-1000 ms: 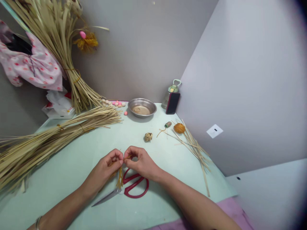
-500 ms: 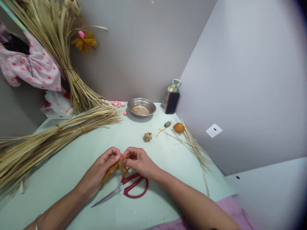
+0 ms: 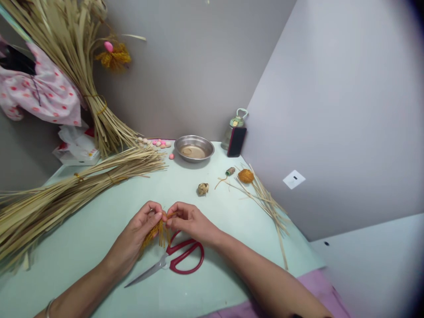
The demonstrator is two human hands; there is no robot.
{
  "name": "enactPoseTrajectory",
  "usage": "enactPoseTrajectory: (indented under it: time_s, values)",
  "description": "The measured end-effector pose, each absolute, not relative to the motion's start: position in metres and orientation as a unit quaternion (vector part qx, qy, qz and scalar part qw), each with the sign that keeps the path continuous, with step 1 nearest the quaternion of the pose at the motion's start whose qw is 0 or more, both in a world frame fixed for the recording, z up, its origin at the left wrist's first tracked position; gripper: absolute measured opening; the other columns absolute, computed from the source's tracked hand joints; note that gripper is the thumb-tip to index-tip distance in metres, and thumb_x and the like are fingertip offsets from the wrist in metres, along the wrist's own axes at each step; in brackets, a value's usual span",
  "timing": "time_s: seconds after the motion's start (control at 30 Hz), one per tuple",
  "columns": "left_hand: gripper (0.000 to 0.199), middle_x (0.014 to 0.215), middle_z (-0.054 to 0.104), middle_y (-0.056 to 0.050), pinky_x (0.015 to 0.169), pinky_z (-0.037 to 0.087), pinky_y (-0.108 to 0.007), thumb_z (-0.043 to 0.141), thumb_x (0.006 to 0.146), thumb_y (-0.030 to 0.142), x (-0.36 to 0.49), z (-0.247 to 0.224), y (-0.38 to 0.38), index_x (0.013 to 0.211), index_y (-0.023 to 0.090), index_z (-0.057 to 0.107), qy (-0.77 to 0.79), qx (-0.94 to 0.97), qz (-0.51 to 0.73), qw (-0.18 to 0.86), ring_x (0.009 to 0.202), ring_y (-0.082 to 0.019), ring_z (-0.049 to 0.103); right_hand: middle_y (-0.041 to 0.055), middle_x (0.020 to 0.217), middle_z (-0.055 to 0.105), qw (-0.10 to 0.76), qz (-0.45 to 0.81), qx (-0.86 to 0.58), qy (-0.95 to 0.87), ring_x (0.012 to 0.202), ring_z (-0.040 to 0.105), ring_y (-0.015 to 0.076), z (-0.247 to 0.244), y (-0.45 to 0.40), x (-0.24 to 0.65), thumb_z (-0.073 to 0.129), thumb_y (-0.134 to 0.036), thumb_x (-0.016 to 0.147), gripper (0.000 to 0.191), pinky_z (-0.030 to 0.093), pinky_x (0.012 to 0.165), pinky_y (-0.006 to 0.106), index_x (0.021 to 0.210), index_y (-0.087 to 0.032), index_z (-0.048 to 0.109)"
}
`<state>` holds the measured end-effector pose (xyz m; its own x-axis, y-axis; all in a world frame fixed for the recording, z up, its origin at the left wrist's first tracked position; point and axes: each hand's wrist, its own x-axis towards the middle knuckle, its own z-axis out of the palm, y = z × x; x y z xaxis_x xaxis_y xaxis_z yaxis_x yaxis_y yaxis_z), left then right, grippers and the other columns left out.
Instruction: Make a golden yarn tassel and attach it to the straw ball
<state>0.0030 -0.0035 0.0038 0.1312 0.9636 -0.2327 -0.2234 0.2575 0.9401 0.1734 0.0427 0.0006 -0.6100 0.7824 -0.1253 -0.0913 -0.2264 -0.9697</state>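
My left hand (image 3: 141,227) is closed on a bunch of golden-brown fibre strands (image 3: 153,234), whose loose ends hang down under the fingers. Close beside it, my right hand (image 3: 190,221) pinches a thin orange-brown strand (image 3: 170,215) coming from the top of the bunch. The fingertips of both hands nearly meet, hiding the point where the strand joins. Just below the hands lie red-handled scissors (image 3: 187,256), blade toward the lower left. A small, pale knotted ball (image 3: 203,189) sits on the table beyond my right hand.
Long straw bundles (image 3: 76,190) lie at left, beside a tissue pack (image 3: 77,148). A metal bowl (image 3: 194,150) of liquid stands at the back, near pink and cream beads (image 3: 160,143). At right are a phone (image 3: 236,142), a thread spool (image 3: 230,171), an orange ball (image 3: 245,176) and loose straws (image 3: 268,203).
The loose strands under my hands have shifted left and hang straighter. My right hand has drawn slightly closer to the bunch. The whole view has moved a little.
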Motion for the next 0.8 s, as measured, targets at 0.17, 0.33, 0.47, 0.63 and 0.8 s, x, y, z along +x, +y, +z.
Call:
enactPoseTrajectory:
  time_s: [0.17,0.33,0.47,0.63,0.8]
  values:
    - [0.023,0.073,0.058,0.006,0.058,0.035,-0.023,0.065,0.088,0.046,0.0054,0.0072,-0.0030,0.084,0.027,0.055,0.446,0.404,0.470,0.646,0.062,-0.013,0.047,-0.0028,0.064,0.055,0.233,0.669,-0.322,-0.628,0.055,0.045,0.0096,0.0070,0.0434,0.1801,0.051,-0.064,0.090,0.048,0.035,0.057,0.024,0.081,-0.017,0.060]
    - [0.021,0.080,0.059,0.005,0.063,0.037,-0.023,0.062,0.091,0.045,0.0032,0.0047,-0.0032,0.086,0.026,0.053,0.462,0.412,0.458,0.638,0.070,-0.014,0.049,-0.0052,0.056,0.045,0.276,0.662,-0.337,-0.611,0.052,0.034,0.0085,0.0059,0.0461,0.1809,0.057,-0.058,0.089,0.046,0.027,0.053,0.024,0.068,-0.017,0.054]
    - [0.023,0.080,0.056,0.006,0.061,0.035,-0.023,0.060,0.091,0.046,0.0008,0.0001,-0.0040,0.086,0.025,0.053,0.470,0.407,0.453,0.638,0.066,-0.012,0.043,-0.0044,0.063,0.051,0.355,0.650,-0.360,-0.567,0.056,0.041,0.0093,0.0055,0.0470,0.1787,0.069,-0.051,0.082,0.036,0.033,0.056,0.024,0.075,-0.017,0.057]
    - [0.025,0.077,0.056,0.005,0.060,0.034,-0.023,0.063,0.088,0.048,0.0016,0.0005,-0.0037,0.085,0.025,0.054,0.486,0.401,0.450,0.633,0.065,-0.013,0.044,-0.0002,0.076,0.064,0.375,0.691,-0.332,-0.522,0.060,0.053,0.0101,0.0091,0.0463,0.1781,0.077,-0.048,0.075,0.037,0.041,0.060,0.024,0.081,-0.018,0.057]
    - [0.028,0.082,0.063,0.003,0.068,0.039,-0.025,0.065,0.086,0.049,0.0026,0.0014,-0.0022,0.083,0.025,0.051,0.457,0.377,0.452,0.667,0.078,-0.018,0.056,0.0028,0.082,0.070,0.313,0.798,-0.278,-0.434,0.062,0.059,0.0107,0.0074,0.0478,0.1791,0.081,-0.047,0.070,0.041,0.045,0.059,0.023,0.085,-0.019,0.055]
